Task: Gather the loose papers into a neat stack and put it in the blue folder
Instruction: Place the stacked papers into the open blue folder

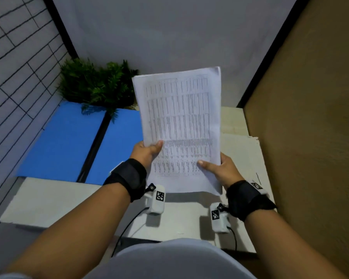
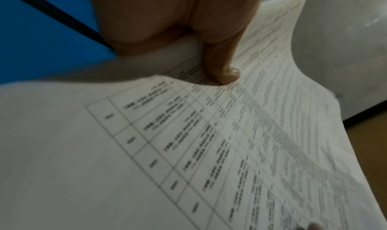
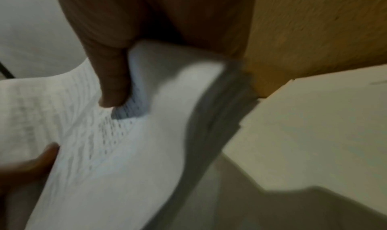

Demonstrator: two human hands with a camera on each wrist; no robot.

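Note:
A stack of white printed papers [image 1: 179, 125] is held up above the table, long side running away from me. My left hand [image 1: 147, 151] grips its left edge with the thumb on the top sheet. My right hand [image 1: 218, 168] grips the lower right edge, thumb on top, fingers hidden beneath. The left wrist view shows the thumb [image 2: 222, 68] pressing the stack of papers [image 2: 188, 151]. In the blurred right wrist view a thumb [image 3: 113, 84] pins the stack of papers [image 3: 117, 167]. The blue folder [image 1: 69, 141] lies open flat on the table to the left, a black spine down its middle.
A green fern-like plant [image 1: 95, 83] stands at the back, fronds overhanging the folder's far edge. The white table [image 1: 69, 202] shows below the folder, a white board [image 1: 242, 150] at the right. A brown wall [image 1: 310, 117] closes the right side, a gridded panel [image 1: 18, 67] the left.

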